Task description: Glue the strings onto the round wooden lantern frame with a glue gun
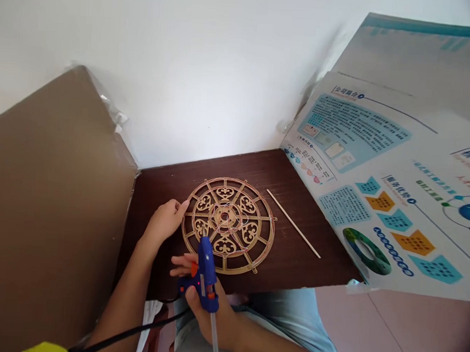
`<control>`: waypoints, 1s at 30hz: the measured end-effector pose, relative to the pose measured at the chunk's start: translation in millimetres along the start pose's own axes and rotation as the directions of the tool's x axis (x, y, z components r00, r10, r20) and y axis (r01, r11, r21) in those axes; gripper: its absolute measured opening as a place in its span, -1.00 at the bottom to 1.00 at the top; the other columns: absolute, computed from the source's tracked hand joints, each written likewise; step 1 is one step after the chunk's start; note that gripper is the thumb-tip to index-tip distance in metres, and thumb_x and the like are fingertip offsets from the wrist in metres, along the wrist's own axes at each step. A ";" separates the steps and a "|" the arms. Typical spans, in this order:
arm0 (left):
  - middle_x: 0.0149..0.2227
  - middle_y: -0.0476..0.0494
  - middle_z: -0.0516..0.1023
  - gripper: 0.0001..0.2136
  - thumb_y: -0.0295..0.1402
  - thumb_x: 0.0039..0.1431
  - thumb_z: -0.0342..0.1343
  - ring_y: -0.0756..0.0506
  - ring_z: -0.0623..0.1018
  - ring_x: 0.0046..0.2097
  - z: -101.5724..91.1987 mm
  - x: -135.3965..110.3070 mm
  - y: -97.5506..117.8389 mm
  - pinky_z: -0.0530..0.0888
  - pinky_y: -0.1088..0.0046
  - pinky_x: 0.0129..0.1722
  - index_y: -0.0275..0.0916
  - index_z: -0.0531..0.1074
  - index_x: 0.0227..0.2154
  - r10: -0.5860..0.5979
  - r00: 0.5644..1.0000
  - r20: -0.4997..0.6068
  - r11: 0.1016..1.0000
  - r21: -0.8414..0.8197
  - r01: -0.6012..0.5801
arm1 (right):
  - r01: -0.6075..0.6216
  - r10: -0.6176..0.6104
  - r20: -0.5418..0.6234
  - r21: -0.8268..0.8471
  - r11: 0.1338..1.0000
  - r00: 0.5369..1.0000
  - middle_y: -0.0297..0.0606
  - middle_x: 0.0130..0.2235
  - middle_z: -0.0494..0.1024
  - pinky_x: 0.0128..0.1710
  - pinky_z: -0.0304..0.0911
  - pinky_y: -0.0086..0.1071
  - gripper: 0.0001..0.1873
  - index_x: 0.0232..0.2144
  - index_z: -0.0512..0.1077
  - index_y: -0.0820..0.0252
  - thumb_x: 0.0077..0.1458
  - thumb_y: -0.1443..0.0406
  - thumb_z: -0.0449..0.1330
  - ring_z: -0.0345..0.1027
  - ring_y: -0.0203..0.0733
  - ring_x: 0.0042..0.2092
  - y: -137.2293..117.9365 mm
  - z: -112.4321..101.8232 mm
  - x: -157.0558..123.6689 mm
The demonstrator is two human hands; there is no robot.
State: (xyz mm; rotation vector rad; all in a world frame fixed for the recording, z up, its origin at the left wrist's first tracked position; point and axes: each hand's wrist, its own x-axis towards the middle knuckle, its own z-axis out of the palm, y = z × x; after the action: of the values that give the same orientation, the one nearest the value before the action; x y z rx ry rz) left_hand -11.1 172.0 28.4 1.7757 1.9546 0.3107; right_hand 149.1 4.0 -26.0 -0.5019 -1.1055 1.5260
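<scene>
Two hands were at the dark table (160,180). Right hand (225,318) gripped a blue glue gun (207,263), nozzle over the near-left part of a round openwork frame (219,218) lying flat mid-table. Left hand (165,219) sat at its left rim, fingers curled; couldn't tell if pinching. Pale stick (293,223) lay right.

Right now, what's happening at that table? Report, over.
Left hand at left edge of openwork wheel. Right hand gripping blue glue gun, nozzle over wheel. Thin stick lying apart, to the right.
</scene>
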 end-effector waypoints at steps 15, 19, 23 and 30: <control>-0.54 0.10 0.48 -0.79 -0.19 0.12 0.20 -0.11 0.50 -0.55 -7.8 3.6 0.5 0.31 0.42 -0.50 -0.10 0.31 -0.28 0.032 0.987 0.155 0.985 -0.171 -0.005 | 0.039 -0.037 0.023 -0.071 0.997 0.999 -0.12 0.17 0.55 0.26 0.40 -0.07 -0.46 0.42 0.09 -0.10 0.53 0.12 0.15 0.53 -0.11 0.15 0.5 1.9 4.0; -0.61 0.15 0.45 -0.71 -0.24 0.03 0.24 -0.08 0.45 -0.66 -3.3 -4.9 -12.0 0.28 0.48 -0.63 -0.15 0.35 -0.19 -0.044 0.985 0.167 0.933 -0.346 0.100 | -0.021 0.022 0.059 -0.024 0.999 0.998 -0.12 0.21 0.56 0.22 0.42 -0.11 -0.52 0.35 0.14 -0.12 0.52 0.06 0.16 0.54 -0.12 0.16 0.6 1.8 7.3; -0.63 0.11 0.43 -0.77 -0.21 -0.04 0.28 0.00 0.37 -0.69 -2.6 -20.1 -14.3 0.21 0.52 -0.68 -0.18 0.38 -0.39 -0.080 0.984 0.156 0.816 -0.556 0.155 | -0.099 0.092 0.089 0.078 0.992 0.992 -0.12 0.21 0.56 0.24 0.41 -0.08 -0.51 0.31 0.19 -0.13 0.49 -0.02 0.19 0.53 -0.11 0.17 -2.6 -0.8 8.7; -0.22 -0.05 0.68 -0.73 -0.29 -0.09 0.23 -0.15 0.72 -0.18 10.0 -53.1 -7.1 0.64 0.34 -0.15 -0.15 0.35 -0.29 -0.250 0.968 -0.026 0.421 -0.903 0.084 | -0.071 0.072 -0.031 0.020 0.997 0.997 -0.22 0.12 0.61 0.18 0.45 -0.19 -0.64 0.28 0.26 -0.16 0.55 0.00 0.08 0.55 -0.19 0.04 -4.4 3.3 14.7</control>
State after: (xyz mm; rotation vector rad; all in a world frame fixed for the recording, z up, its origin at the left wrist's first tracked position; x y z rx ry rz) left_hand -10.1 117.6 26.7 0.8175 1.5064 1.2091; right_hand 144.7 16.0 -17.1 -0.5562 -1.0579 1.5836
